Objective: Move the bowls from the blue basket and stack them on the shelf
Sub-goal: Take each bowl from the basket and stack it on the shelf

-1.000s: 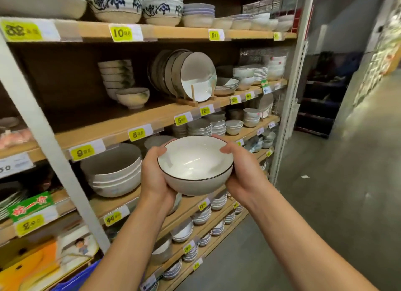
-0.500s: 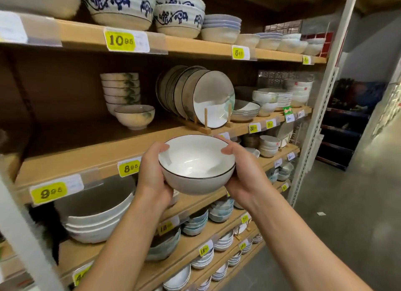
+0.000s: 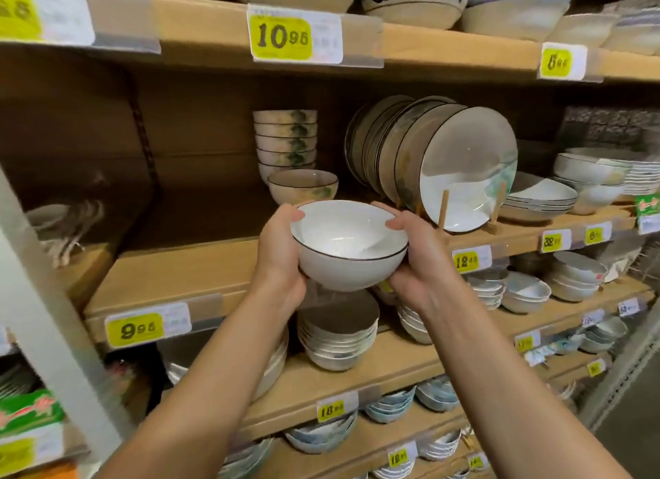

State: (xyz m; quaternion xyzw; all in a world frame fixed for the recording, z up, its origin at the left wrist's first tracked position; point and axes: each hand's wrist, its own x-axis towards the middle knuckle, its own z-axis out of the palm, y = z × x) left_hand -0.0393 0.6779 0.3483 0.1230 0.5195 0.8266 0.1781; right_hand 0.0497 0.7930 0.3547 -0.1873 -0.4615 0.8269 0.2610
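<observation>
The bowl [image 3: 348,244], white with a thin dark rim, is in the middle of the frame. It is held upright in the air in front of the wooden shelf [image 3: 185,267], just below and in front of a lone bowl [image 3: 303,187] standing on that board. I have it in both hands. My left hand [image 3: 278,253] wraps the left wall with the thumb hooked over the rim, and my right hand [image 3: 421,264] mirrors it on the right, fingers underneath. Both hands are closed snugly on the bowl. The blue basket is out of view.

My read is that this is the placing step, bringing this bowl onto the shelf. Behind the lone bowl a stack of bowls [image 3: 285,139] rises against the back panel. Right of centre, a row of plates [image 3: 446,164] leans in a wooden rack.

To do this well I would lift the bowl clear of the shelf's front edge and hold it level. Then I would come straight down over the lone bowl, so the foot nests inside its rim rather than knocking it. The plates lean near my right hand, so I would tuck those knuckles in. My thumbs should slip off the rim only once the weight is seated. Ceramic on ceramic chips easily, so I would lower it slowly.
</observation>
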